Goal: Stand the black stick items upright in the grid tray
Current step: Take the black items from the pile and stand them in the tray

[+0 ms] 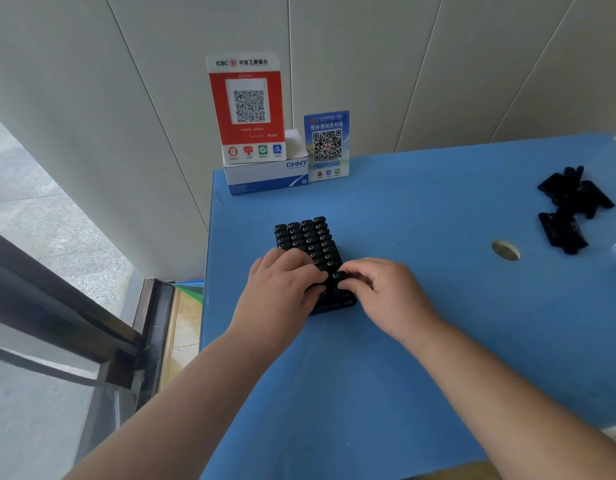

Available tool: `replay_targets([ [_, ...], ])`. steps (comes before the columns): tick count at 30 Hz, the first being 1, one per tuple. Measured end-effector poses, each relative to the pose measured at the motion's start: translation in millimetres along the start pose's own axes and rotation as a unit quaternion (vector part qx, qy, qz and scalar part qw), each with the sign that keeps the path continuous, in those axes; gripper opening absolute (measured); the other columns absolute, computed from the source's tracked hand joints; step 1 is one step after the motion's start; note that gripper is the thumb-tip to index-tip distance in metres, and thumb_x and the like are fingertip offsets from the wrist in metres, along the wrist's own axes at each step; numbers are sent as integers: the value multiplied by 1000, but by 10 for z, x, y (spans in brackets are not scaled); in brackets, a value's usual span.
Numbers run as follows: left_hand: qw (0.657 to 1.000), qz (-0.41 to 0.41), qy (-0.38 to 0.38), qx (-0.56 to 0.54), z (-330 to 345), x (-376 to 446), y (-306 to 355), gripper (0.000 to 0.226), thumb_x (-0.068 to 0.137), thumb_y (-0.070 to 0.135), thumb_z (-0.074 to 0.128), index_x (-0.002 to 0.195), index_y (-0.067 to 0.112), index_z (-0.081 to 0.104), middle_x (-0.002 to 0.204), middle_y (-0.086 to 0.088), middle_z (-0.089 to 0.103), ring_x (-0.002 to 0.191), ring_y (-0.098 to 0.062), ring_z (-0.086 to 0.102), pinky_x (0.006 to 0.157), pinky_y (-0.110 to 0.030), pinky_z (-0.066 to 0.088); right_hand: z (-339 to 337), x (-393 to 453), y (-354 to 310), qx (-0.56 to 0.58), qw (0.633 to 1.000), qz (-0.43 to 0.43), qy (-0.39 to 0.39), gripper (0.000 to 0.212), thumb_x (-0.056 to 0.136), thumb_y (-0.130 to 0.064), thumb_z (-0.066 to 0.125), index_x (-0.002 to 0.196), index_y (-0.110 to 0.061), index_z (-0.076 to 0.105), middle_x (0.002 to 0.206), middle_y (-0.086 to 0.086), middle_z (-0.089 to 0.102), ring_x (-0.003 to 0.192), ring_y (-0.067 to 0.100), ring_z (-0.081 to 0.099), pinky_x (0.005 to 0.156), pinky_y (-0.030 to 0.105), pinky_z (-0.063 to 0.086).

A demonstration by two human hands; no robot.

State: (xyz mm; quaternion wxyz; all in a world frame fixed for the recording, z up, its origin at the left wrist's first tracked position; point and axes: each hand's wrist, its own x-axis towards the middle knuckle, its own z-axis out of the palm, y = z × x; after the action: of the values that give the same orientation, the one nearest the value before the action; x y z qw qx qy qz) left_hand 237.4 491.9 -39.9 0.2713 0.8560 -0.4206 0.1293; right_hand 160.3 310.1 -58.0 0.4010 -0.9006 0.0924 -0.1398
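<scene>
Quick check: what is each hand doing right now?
Left hand: fingers curled over the tray; grip unclear.
Right hand: pinching a black stick over the tray.

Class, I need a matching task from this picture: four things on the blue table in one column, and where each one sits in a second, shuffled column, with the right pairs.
Things:
1. grid tray
2. loose black stick items
3. CHNT box
4. blue QR card

Places:
A. far right of the table
B. under the red ICBC sign, at the wall
C. under both hands, near the table's left edge
D. standing just right of the white box

Pairs: 1-C, 2-A, 3-B, 4-D
</scene>
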Motion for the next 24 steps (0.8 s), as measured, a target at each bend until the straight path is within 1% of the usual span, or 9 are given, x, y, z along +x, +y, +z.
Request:
replay_targets([
  [4, 1000, -7, 14, -1, 16, -13, 1, 21, 77, 13, 83, 95, 21, 77, 92, 2, 63, 83, -29, 58, 80, -44, 51, 27, -7, 0, 13, 1000, 13, 10, 21, 87, -21, 73, 94, -40, 68, 85, -14, 72, 80, 6, 66, 76, 31, 55],
  [9, 1000, -16, 10, -2, 5, -22, 19, 23, 77, 14, 83, 98, 22, 77, 92, 3, 61, 85, -27, 57, 82, -45, 51, -4, -12, 28, 48, 998, 44, 2, 20, 86, -24, 76, 84, -43, 71, 85, -28, 72, 79, -4, 68, 71, 8, 47],
  [11, 1000, -23, 4, 0, -13, -36, 35, 28, 78, 16, 82, 104, 22, 75, 95, 3, 60, 89, -26, 56, 85, -44, 50, -33, -63, 68, 46, 997, 55, 19, 26, 85, -24, 78, 83, -47, 67, 86, -30, 70, 80, -6, 67, 72, 5, 46],
  [13, 1000, -28, 1, 5, -30, -52, 75, 36, 79, 18, 82, 113, 23, 72, 100, 2, 59, 92, -26, 55, 87, -43, 50, -90, -158, 118, 36, 996, 73, 30, 34, 83, -24, 80, 85, -52, 62, 89, -28, 69, 85, -8, 66, 75, 6, 47],
  [15, 1000, -23, 4, 6, -39, -37, 131, 41, 79, 18, 81, 118, 23, 69, 103, 1, 59, 96, -26, 53, 89, -42, 48, -183, -270, 163, 17, 995, 92, 37, 36, 83, -25, 80, 87, -54, 59, 93, -26, 68, 89, -9, 65, 80, 13, 51],
  [17, 1000, 2, 12, 9, -34, 22, 209, 41, 79, 19, 80, 119, 22, 69, 105, 1, 59, 98, -25, 51, 91, -42, 47, -322, -378, 217, -5, 992, 107, 59, 34, 83, -26, 80, 91, -51, 58, 97, -25, 65, 93, -9, 63, 84, 19, 53],
  [19, 999, 38, 12, 18, 7, 112, 319, 40, 79, 19, 79, 118, 20, 69, 106, 1, 60, 99, -27, 52, 91, -42, 46, -507, -488, 284, -29, 988, 123, 87, 29, 84, -29, 79, 100, -44, 61, 100, -25, 62, 97, -8, 60, 86, 21, 51],
  [21, 997, 66, -12, 33, 76, 210, 465, 43, 78, 23, 77, 121, 20, 68, 110, 1, 62, 104, -28, 54, 93, -42, 45, -726, -621, 362, -71, 981, 143, 112, 28, 85, -33, 77, 109, -36, 64, 101, -27, 58, 99, -10, 57, 88, 19, 48],
  [24, 992, 87, -80, 38, 227, 345, 728, 50, 83, 34, 71, 131, 21, 62, 122, 1, 61, 115, -27, 54, 98, -41, 44, -1092, -875, 458, -149, 964, 172, 140, 33, 86, -35, 75, 116, -30, 64, 101, -27, 53, 96, -12, 53, 85, 14, 42],
])
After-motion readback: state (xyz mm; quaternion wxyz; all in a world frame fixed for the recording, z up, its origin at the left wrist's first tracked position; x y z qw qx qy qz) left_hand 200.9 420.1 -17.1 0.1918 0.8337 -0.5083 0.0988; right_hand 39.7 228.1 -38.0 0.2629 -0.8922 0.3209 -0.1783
